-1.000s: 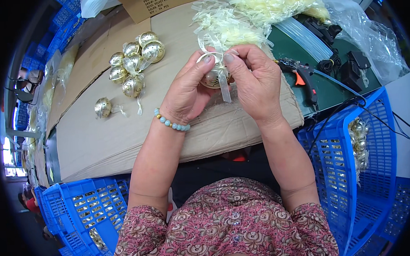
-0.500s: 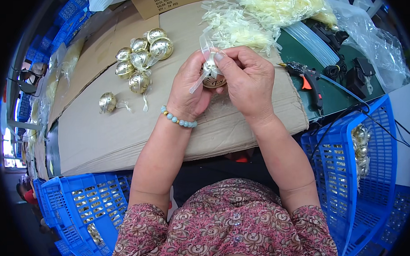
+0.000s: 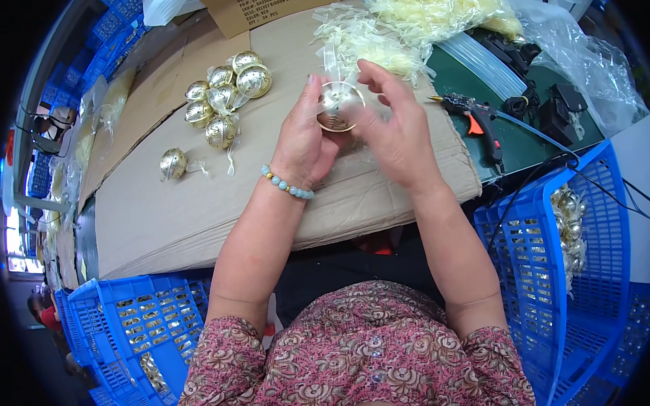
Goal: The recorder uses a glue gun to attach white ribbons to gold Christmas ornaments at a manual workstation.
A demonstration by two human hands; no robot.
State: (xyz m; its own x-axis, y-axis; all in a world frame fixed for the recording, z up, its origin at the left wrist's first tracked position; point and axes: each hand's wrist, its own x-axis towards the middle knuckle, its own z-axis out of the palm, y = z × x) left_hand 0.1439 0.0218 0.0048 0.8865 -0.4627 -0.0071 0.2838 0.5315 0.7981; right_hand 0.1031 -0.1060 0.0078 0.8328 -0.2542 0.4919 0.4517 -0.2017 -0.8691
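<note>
Currently, the left hand [image 3: 305, 143] had its fingers closed around the left side of a shiny gold ball with dark markings [image 3: 338, 121], which sat above the near-middle part of a flat brown cardboard sheet [image 3: 161, 223]. A translucent white ribbon [image 3: 331, 63] rose from the top of the ball. The right hand [image 3: 398, 139] was blurred at the ball's right side, its fingers spread apart; whether its thumb touched the ball could not be told. A pale blue bead bracelet with gold beads [image 3: 287, 186] circled the left wrist. On the cardboard to the left lay a cluster of seven gold balls with ribbons [image 3: 223, 96], and nearer the person a single gold ball with a short ribbon [image 3: 172, 164]. Beyond the hands spread a loose heap of pale yellow translucent ribbon pieces [image 3: 373, 47], next to a clear plastic bag of pale yellow material [image 3: 447, 12]. On the dark green counter [image 3: 449, 73] at the right lay a black glue gun with an orange-red trigger [image 3: 477, 119], near a bundle of clear plastic sticks [image 3: 488, 67]. Blue plastic crates stood at the lower left [image 3: 113, 288] and lower right [image 3: 601, 157], both with gold items inside.
</note>
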